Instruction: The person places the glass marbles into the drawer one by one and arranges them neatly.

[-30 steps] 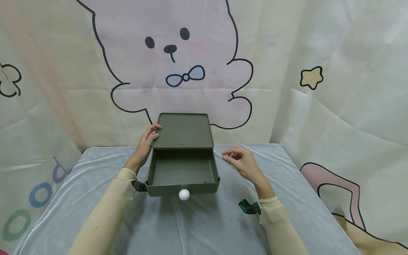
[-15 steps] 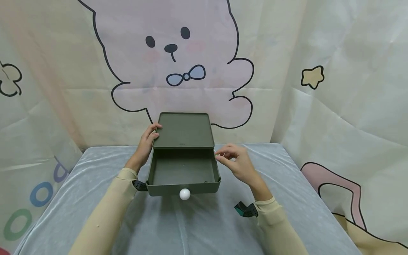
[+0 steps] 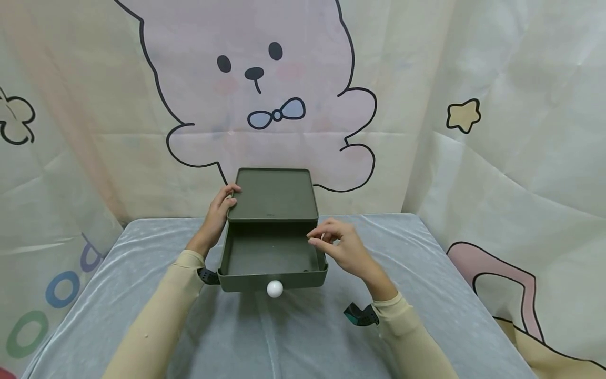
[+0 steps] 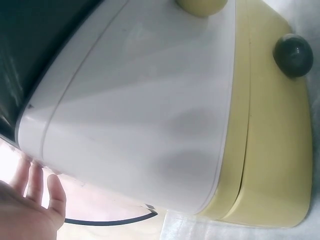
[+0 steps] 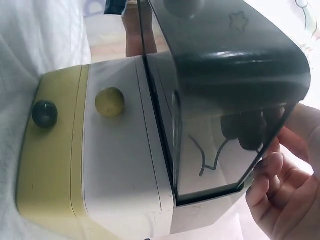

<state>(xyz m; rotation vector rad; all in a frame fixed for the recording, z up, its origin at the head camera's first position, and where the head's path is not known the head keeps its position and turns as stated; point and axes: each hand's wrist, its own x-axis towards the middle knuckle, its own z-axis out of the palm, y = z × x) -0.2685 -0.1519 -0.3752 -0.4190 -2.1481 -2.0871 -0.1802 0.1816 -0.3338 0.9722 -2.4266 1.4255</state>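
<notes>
A small chest of stacked drawers stands on the cloth, its dark green top drawer pulled out towards me, with a white knob on the front. At the left edge of the green lid, my left hand rests with its fingers extended; the left wrist view catches those fingers beside the chest. Over the drawer's right wall, my right hand pinches something tiny between thumb and forefinger, too small to identify. In the right wrist view the drawer partly hides that hand.
Below the green drawer sit a white drawer with a yellow knob and a yellow drawer with a dark knob, both pushed in. Grey-blue cloth covers the table. A printed curtain hangs behind.
My right hand has moved left, from beside the chest to over the right side of the pulled-out drawer, still pinching. The left hand and chest have stayed put.
</notes>
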